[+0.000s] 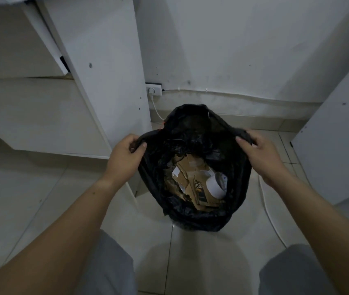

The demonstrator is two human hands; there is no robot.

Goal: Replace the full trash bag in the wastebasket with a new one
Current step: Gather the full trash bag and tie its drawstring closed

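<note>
Both forearms are bare to the frame's edge, no sleeves showing. The left hand and right hand wear no gloves, rings or watch. Grey trousers, possibly shorts, cover both thighs.

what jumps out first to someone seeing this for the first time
The black trash bag in the middle of the tiled floor, its mouth held wide open. The left hand and right hand each grip an edge of its rim on opposite sides. Inside lie torn brown cardboard and a white tape roll.
</note>
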